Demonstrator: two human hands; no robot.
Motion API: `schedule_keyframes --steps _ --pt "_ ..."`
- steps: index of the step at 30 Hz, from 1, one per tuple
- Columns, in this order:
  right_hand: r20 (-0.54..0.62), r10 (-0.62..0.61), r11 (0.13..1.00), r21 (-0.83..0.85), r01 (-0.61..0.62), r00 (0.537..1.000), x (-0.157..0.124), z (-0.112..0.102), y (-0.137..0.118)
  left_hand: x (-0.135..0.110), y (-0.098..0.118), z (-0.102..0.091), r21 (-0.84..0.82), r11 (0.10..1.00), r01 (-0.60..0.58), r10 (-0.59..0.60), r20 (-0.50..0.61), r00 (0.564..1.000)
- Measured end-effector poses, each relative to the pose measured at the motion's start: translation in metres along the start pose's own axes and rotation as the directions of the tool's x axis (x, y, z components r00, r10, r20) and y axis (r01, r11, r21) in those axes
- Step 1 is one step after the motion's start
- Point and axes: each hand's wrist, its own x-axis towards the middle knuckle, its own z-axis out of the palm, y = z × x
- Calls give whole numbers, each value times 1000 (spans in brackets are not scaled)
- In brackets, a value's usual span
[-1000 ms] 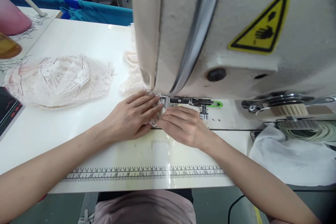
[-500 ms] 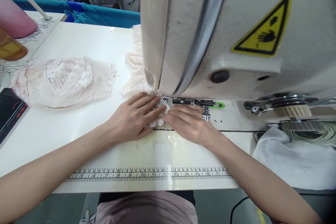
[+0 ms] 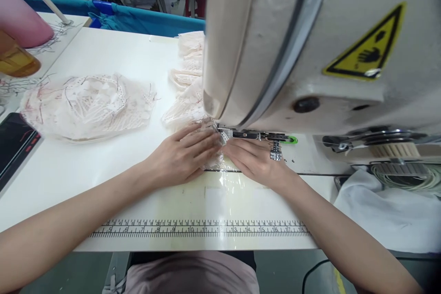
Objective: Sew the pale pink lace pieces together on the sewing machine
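My left hand (image 3: pixel 188 154) lies flat, fingers stretched, on a piece of pale lace fabric (image 3: pixel 184 108) beside the needle area of a sewing machine (image 3: pixel 234 46). The fabric runs from under the hand back along the machine's left side, bunched in folds. My right hand (image 3: pixel 257 161) is just in front of the presser area, its fingers pressed together with their tips at the lace's right edge. Its thumb is mostly hidden. The machine head covers the needle. A second bundle of pale lace (image 3: pixel 96 108), with loose dark and reddish threads, rests on the table at left.
A ruler strip (image 3: pixel 200 228) runs along the table's front edge. At left are a black device (image 3: pixel 17 149), a pink thread cone (image 3: pixel 25 18) and an amber object (image 3: pixel 17 57). White cloth (image 3: pixel 386 211) lies at right below a pulley-like wheel (image 3: pixel 392 138). Blue cloth (image 3: pixel 148 20) hangs behind.
The camera view has shifted slightly, so the machine head appears farther right. Both hands stay at the lace by the needle area, and less lace shows between them.
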Motion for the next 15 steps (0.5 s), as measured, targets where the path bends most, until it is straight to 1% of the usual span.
schedule_keyframes --steps 2,4,10,15 --pt "6 -37 999 11 37 999 1 0 -1 0 1 0 14 998 -68 68 -48 996" --pt "-2 -63 998 11 63 998 2 1 -3 1 2 -1 31 996 -88 90 -79 993" --pt "-102 -93 994 -71 86 990 4 8 -12 5 2 -5 13 1000 2 0 -97 995" --pt "-54 -37 994 -103 31 998 3 12 -14 3 1 -2 -7 997 75 -75 -76 994"
